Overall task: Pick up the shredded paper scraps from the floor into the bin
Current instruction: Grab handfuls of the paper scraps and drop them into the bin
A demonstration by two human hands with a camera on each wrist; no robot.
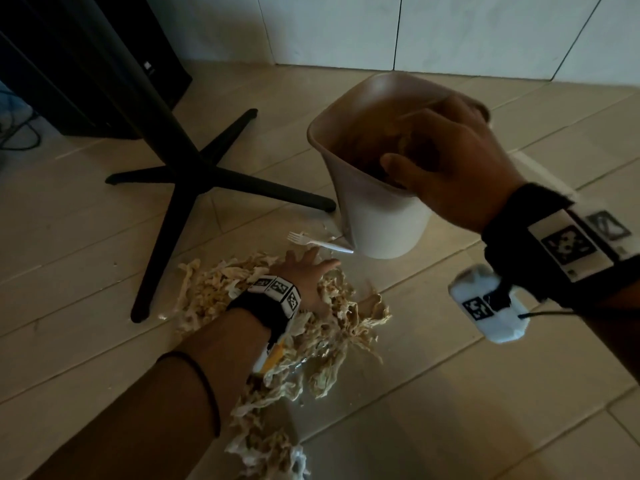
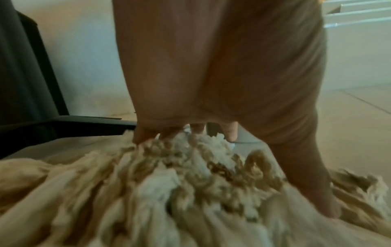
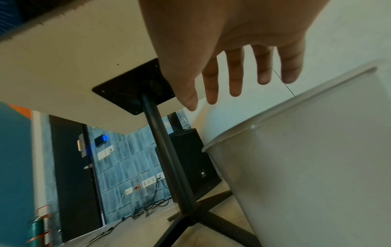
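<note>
Looking down from the head view, the shredded paper scraps (image 1: 277,327) sit in a long messy heap on the floor (image 1: 485,393), running from just below the bin (image 1: 377,230) back toward the person along the left forearm. The left hand (image 1: 308,275) is pressed flat on the far end of the heap, fingers spread and straight, pointing at the bin's base. So the bin is just ahead and up from those fingers. A white plastic fork (image 1: 317,242) lies between the fingertips and the bin. The right hand (image 1: 453,161) hangs over the bin's mouth, which tips toward the heap.

Left wrist view: blurry, but the fingers (image 2: 148,133) dig into the top of the paper scraps (image 2: 190,183), not yet closed on a bunch as far as I can tell. The desk leg (image 2: 74,123) runs close on the left, open floor on the right.

Right wrist view: the right hand (image 3: 243,55) shows fingers (image 3: 234,78) apart and straight, holding nothing, above the bin's rim (image 3: 296,103). The desk post (image 3: 167,158) stands left of it, well apart.

My guess: the left is the nearer one for the next grab.
</note>
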